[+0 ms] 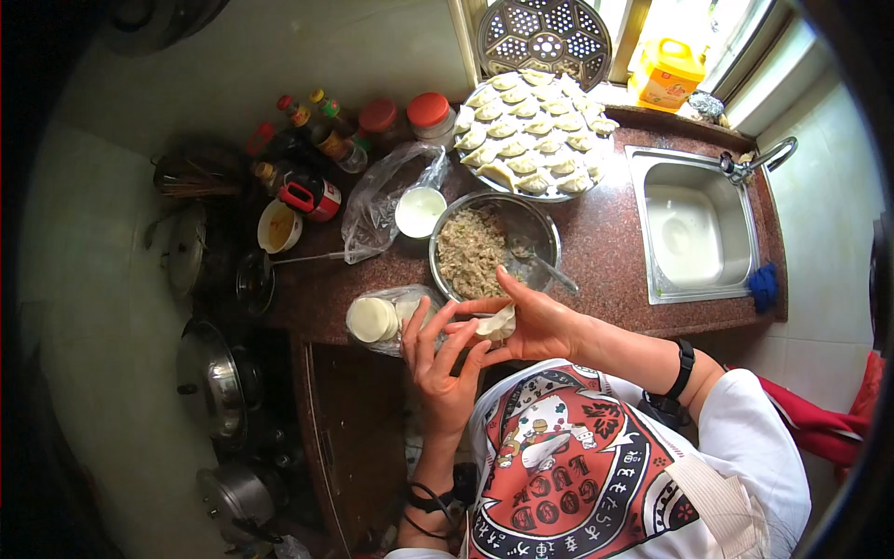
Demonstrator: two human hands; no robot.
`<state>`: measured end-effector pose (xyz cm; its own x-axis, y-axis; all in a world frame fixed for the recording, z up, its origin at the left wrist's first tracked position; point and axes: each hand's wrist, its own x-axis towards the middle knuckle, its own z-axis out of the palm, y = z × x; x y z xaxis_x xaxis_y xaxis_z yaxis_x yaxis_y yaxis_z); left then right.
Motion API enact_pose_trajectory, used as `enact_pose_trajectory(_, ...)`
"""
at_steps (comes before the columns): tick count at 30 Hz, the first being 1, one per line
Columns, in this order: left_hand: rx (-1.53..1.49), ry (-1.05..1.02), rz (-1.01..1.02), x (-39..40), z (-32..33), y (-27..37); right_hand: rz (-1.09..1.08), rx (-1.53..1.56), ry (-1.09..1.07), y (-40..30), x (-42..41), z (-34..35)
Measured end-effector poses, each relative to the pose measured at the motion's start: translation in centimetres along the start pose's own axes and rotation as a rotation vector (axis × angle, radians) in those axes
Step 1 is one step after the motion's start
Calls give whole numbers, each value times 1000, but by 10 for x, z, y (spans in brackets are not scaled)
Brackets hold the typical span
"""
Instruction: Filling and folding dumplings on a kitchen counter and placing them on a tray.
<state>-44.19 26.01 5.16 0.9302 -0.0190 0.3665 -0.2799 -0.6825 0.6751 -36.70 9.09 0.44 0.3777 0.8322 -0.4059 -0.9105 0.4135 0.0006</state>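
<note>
A folded dumpling [497, 324] rests in my right hand [541, 325], between the raised thumb and the fingers. My left hand [443, 370] is beside it with its fingers spread, the fingertips close to the dumpling's left edge; whether they touch it I cannot tell. Just beyond my hands is a steel bowl [552, 234] of minced filling [471, 248], a metal spoon [555, 272] leaning inside it. Round dough wrappers [371, 319] lie stacked in a clear plastic bag left of my hands. Rows of pleated dumplings [525, 164] cover a round tray [552, 198] at the back.
A white bowl [420, 212] stands by a crumpled plastic bag [370, 209]. Sauce bottles [318, 199] and red-lidded jars [428, 110] line the wall. The sink [698, 230] is at the right. Pots [237, 499] stand on the stove at the left. A perforated steamer plate [546, 38] leans behind the tray.
</note>
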Motion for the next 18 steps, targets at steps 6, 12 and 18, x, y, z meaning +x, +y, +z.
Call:
enact_pose_trajectory(6, 78, -50, 108, 7, 5, 0, -1, -38, 63, 3, -7, 1)
enact_pose_trajectory(12, 142, -51, 176, 0, 13, -5, -20, -5, 80, 5, -4, -6)
enact_pose_trajectory(18, -80, -40, -18, 7, 18, 10, -47, -26, 96, 1, -7, -5)
